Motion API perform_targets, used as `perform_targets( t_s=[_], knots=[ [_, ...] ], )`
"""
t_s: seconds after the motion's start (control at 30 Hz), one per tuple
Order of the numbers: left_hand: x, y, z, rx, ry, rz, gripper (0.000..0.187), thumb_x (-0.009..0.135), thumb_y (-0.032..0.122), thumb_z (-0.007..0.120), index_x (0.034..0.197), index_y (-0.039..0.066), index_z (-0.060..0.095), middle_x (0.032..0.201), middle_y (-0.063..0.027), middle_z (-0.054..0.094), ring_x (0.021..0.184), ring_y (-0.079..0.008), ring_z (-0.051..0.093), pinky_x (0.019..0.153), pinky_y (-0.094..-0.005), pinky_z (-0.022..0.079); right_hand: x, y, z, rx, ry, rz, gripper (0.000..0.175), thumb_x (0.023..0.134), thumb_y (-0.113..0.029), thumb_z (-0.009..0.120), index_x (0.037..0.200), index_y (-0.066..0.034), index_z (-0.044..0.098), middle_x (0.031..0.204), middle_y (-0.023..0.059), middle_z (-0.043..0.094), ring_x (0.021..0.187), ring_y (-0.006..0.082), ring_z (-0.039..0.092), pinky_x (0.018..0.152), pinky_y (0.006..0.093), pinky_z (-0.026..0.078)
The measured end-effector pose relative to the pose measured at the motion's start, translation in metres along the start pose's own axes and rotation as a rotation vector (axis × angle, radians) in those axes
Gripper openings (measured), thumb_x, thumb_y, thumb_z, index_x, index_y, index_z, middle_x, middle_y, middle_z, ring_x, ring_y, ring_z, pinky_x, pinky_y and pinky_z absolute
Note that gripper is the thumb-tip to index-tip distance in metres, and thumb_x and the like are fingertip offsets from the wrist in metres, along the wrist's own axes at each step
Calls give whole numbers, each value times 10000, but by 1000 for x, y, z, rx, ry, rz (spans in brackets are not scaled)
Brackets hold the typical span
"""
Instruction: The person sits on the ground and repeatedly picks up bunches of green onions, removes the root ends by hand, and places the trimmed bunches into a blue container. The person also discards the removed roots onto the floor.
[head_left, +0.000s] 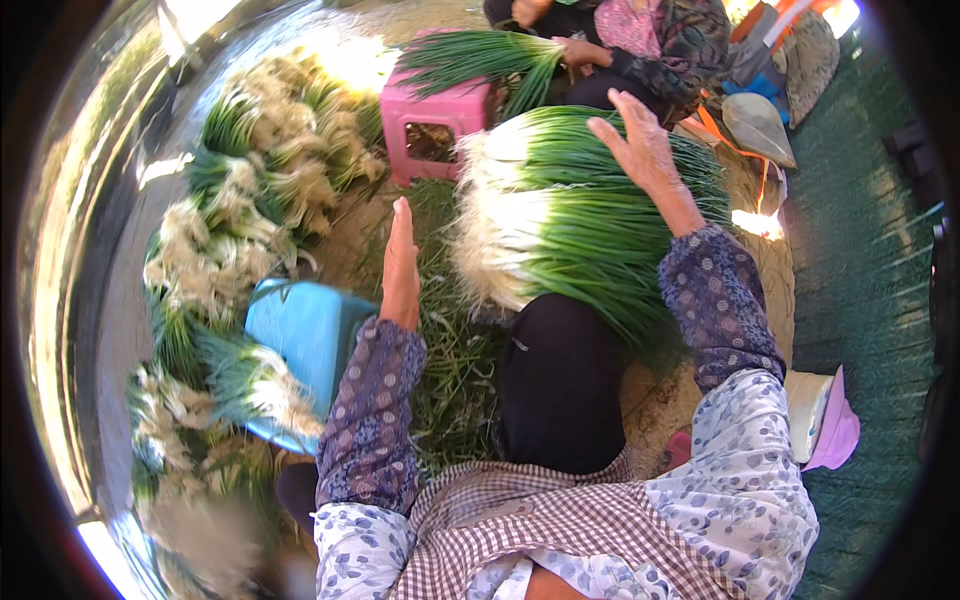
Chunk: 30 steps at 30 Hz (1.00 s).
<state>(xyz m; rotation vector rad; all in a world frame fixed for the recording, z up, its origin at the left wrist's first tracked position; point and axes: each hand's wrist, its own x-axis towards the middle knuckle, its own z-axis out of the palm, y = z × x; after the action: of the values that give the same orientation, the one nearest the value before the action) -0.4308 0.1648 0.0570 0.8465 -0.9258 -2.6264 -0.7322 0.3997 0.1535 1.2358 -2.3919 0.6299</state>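
Observation:
My left hand (400, 270) is raised flat and seen edge-on, between a blue plastic stool and a large pile of green onions (600, 217). It holds nothing. Fingers spread and empty, my right hand (643, 146) is held over the green leaf side of that pile; whether it touches the leaves I cannot tell. The stacked onions have their white stems and pale roots to the left and their leaves to the right. On the blue stool (300, 330) rests a smaller green onion bunch (274, 390), roots toward my left sleeve.
Beyond the pile, another person's hand (585, 52) grips a bunch of green onions (487, 60) above a pink plastic stool (435, 112). Heaped onions with tangled roots (225, 225) line the left side. Loose leaf trimmings (457, 360) cover the ground. A pink cap (834, 427) is at right.

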Motion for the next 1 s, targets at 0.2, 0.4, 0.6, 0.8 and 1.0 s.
perform_targets(
  t_s=[0.2, 0.4, 0.6, 0.8, 1.0],
  knots=[
    [94, -14, 83, 137, -162, 210, 727, 991, 630, 397, 1472, 85, 382, 1437, -111, 451, 1237, -220, 480, 994, -409, 408, -32, 35, 21, -100, -131, -9, 831, 933, -689, 450, 1419, -15, 475, 1417, 246, 491, 1365, 393, 409, 1115, 506, 298],
    [128, -60, 151, 272, -161, 459, 529, 1006, 479, 531, 1162, -11, 653, 1015, -31, 665, 849, -109, 591, 775, -297, 506, -67, 74, 23, 177, -11, 100, 662, 943, -534, 561, 1417, -76, 506, 1449, 205, 484, 1374, 366, 414, 1126, 457, 314],
    [113, -66, 157, -4, -198, 283, 531, 996, 456, 545, 1154, -41, 641, 1039, -97, 694, 814, -155, 649, 722, -305, 521, -76, 85, 28, 137, -15, -16, 683, 945, -569, 536, 1425, -84, 500, 1449, 191, 489, 1376, 352, 415, 1119, 460, 311],
    [120, -73, 138, 31, -105, 292, 488, 1030, 389, 500, 1204, -52, 616, 1077, -80, 686, 880, -151, 650, 784, -306, 521, -71, 76, 35, 75, -10, -37, 677, 955, -567, 513, 1442, -97, 482, 1475, 185, 459, 1390, 349, 397, 1130, 462, 293],
    [112, -59, 133, 85, -212, 324, 497, 1025, 384, 517, 1255, -51, 587, 1173, -97, 662, 1008, -173, 636, 909, -310, 494, -66, 74, 37, 2, 47, -67, 708, 940, -602, 524, 1419, -82, 493, 1427, 186, 493, 1352, 361, 428, 1091, 483, 330]
  ],
)
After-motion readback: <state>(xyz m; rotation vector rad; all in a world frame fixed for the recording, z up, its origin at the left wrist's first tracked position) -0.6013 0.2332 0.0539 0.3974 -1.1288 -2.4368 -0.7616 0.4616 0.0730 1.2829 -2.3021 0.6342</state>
